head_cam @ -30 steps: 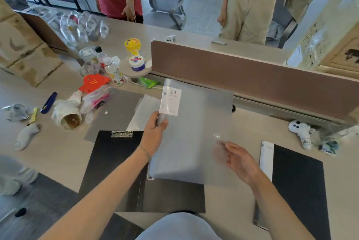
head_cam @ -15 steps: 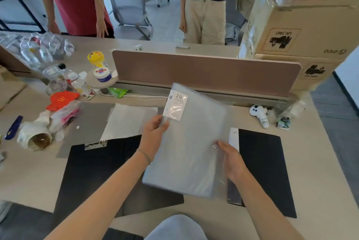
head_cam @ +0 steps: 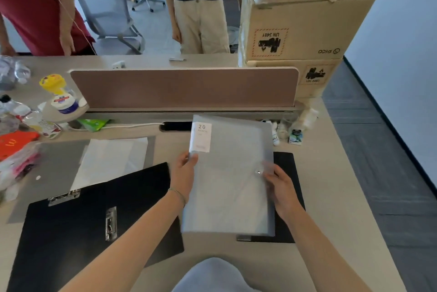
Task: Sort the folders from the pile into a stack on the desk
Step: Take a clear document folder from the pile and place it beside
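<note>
Over the black folder (head_cam: 287, 166) on the desk (head_cam: 331, 197) | I hold the grey folder (head_cam: 231, 185); left hand (head_cam: 183, 173) clamped on its left edge; right hand (head_cam: 280, 187) gripping its right edge by the snap (head_cam: 258, 172)

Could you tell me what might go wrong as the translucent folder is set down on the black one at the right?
1. The translucent folder is held only at its side edges by the left hand and right hand; being slick plastic, it might slip or sag.
2. It already overhangs the black folder beneath, so the stack may end up misaligned.
3. Small bottles stand close behind; a push forward could topple them.
</note>
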Demonstrator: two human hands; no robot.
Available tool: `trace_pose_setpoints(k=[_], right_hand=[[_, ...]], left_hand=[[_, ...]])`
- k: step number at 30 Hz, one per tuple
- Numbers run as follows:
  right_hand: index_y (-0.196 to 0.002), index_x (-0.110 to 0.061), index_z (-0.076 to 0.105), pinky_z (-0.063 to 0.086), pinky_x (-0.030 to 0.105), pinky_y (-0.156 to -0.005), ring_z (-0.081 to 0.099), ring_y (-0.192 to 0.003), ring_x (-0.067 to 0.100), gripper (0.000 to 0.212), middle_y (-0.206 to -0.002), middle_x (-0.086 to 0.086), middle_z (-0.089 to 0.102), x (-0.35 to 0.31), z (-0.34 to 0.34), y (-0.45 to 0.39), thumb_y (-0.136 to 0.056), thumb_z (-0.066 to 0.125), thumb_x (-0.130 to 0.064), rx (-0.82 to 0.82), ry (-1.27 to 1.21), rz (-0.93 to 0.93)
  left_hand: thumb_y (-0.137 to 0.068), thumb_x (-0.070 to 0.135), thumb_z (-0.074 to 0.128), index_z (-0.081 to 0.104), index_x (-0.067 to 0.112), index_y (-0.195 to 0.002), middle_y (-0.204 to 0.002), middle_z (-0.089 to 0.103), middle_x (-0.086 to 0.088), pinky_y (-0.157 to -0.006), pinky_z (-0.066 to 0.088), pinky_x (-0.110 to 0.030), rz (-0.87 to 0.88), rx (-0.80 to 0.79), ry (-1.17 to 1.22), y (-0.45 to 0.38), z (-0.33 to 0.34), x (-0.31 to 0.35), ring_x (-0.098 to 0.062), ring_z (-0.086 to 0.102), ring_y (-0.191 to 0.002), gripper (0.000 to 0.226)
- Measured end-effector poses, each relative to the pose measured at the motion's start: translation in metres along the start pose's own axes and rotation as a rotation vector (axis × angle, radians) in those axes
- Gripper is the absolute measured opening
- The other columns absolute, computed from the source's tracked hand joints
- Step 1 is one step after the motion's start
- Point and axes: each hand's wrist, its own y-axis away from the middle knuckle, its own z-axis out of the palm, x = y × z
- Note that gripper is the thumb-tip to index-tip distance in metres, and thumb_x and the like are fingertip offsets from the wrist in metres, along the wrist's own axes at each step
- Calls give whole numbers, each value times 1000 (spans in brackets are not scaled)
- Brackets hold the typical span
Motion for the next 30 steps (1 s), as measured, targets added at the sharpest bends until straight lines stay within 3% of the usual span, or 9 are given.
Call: trace_pose_setpoints(k=[4,8,11,14,17,21,25,28,30], right_hand=[[-129,-35,59,60,38,-72,75,-91,26,57,-104,7,78,-12,-27,-1,-86,65,3,84,85,-46],[-132,-36,52,59,28,-63,76,-82,18,63,-90,1,78,-15,-59,-8,-88,64,6,139,155,-36],[-135,-30,53,56,23,-63,75,-83,12,61,-98,-1,77,-11,-78,-17,-87,65,6,186,224,-33],[-123,-33,60,51,14,-58,72,-75,4,56,-92,-9,76,-8,-91,-25,-86,61,9,226,344,-20],[-112,-31,53,45,8,-52,62,-73,3,49,-85,-11,68,-7,-98,-29,-87,55,11,292,409,8],[-121,-23,55,44,12,-56,56,-75,-3,47,-87,-15,61,1,-108,-35,-89,51,11,310,490,41],[-122,-11,62,49,27,-77,64,-94,24,39,-101,1,64,12,-113,-46,-87,58,4,319,573,51],[-119,-18,63,50,33,-80,63,-93,26,37,-115,11,61,25,-120,-56,-85,58,-4,333,626,35],[-122,-21,65,54,35,-81,64,-90,24,46,-113,9,62,32,-124,-60,-81,53,-4,347,645,51]], left_hand=[[-100,24,55,69,16,-108,-106,73,-11,-98,53,-56,-18,-25,-109,-11,31,-29,-38,68,-106,18],[-91,16,63,71,32,-101,-96,76,0,-92,57,-47,-50,-105,-282,-20,55,-54,-29,72,-96,20],[-83,18,67,68,45,-99,-85,75,4,-75,56,-33,-65,-139,-459,-22,73,-66,-21,70,-81,31],[-83,11,68,67,35,-108,-77,68,3,-62,47,-26,-39,-131,-617,-23,92,-73,-16,62,-68,35],[-79,6,66,69,25,-111,-85,71,3,-69,52,-27,-56,-113,-745,-26,108,-84,-19,68,-77,37],[-77,4,64,68,24,-108,-86,69,6,-75,55,-29,-99,-71,-815,-29,120,-101,-20,67,-83,37],[-77,3,61,67,26,-108,-86,66,9,-70,45,-24,-95,-69,-852,-31,124,-112,-19,63,-83,39],[-75,2,57,66,29,-103,-86,72,4,-68,47,-26,-116,-110,-864,-37,124,-121,-23,68,-85,40],[-74,4,57,67,30,-109,-83,72,1,-67,47,-25,-114,-117,-878,-41,123,-125,-23,69,-84,45]])
